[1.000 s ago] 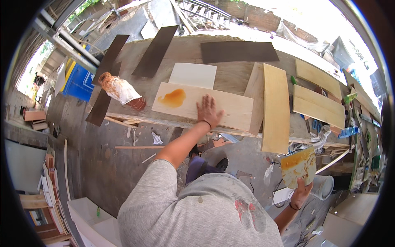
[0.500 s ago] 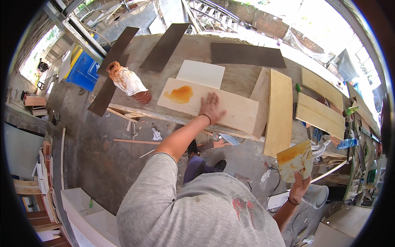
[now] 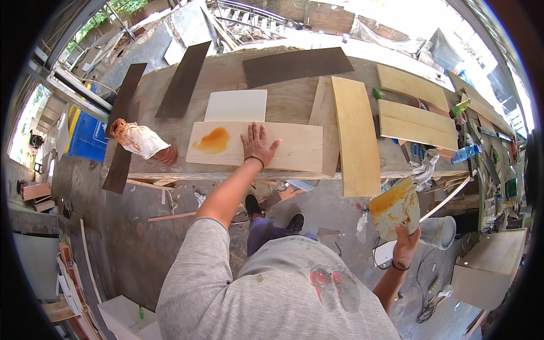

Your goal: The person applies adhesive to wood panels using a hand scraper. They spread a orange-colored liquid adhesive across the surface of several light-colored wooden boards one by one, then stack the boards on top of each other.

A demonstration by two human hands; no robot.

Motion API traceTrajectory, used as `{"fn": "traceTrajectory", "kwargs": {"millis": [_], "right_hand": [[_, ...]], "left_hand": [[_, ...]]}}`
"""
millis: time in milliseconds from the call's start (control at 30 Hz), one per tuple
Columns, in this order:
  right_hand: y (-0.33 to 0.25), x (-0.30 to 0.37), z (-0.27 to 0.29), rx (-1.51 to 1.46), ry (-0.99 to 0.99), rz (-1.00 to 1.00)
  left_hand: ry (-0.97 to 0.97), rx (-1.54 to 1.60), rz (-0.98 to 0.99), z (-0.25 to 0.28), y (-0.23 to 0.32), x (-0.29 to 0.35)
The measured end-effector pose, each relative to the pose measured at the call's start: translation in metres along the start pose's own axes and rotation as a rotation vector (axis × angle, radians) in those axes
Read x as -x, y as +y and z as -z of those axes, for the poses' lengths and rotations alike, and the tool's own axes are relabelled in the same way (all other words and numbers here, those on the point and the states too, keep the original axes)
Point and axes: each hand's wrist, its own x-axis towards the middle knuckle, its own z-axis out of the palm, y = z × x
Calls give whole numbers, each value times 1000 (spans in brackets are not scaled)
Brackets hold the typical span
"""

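Note:
My left hand [image 3: 259,147] lies flat with spread fingers on a pale wooden board [image 3: 297,148] near the bench's front edge. Left of that hand, an amber puddle [image 3: 212,140] of glue-like liquid sits on the board. My right hand [image 3: 404,241] grips the lower edge of a thin flat piece [image 3: 391,212], smeared amber along one side and blotched elsewhere, and holds it tilted in front of the bench. A white-wrapped container [image 3: 141,140] with a brown-crusted mouth lies on its side at left. Behind the board is a white panel [image 3: 236,105].
Dark strips [image 3: 297,66] lie along the back and left of the workbench [image 3: 289,93]. A long yellowish board [image 3: 357,136] overhangs its front edge, with several more boards [image 3: 418,124] at right. A blue bin [image 3: 89,136] stands at left; a bucket [image 3: 439,232] stands below right.
The view has turned, so the bench appears further left and more level. My left hand, blurred before, now rests sharp and flat on the board. My right hand still holds the flat piece.

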Motion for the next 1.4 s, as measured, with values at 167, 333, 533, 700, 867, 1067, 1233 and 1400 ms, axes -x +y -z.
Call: {"fn": "traceTrajectory", "kwargs": {"millis": [167, 333, 533, 700, 867, 1067, 1233, 1400], "right_hand": [[-5, 4, -2, -24, -50, -4], [1, 5, -3, -39, -10, 23], [-2, -2, -13, -33, -89, 14], [-5, -6, -28, -70, -144, 1], [-1, -8, -32, -98, -170, 0], [13, -11, -45, -68, -227, 16], [14, -20, -57, -107, -257, 25], [12, -37, -78, -59, -377, 43]], "left_hand": [[-43, 174, -658, -24, 38, 98], [-299, 281, -1174, 21, 38, 124], [-41, 75, -313, -6, 32, 32], [-593, 172, -1035, 8, 73, 114], [-173, 167, -589, -3, 29, 72], [-19, 88, -217, 2, -12, 83], [-178, 376, 618, 24, -54, 142], [225, 307, 631, -28, -83, 227]]}}
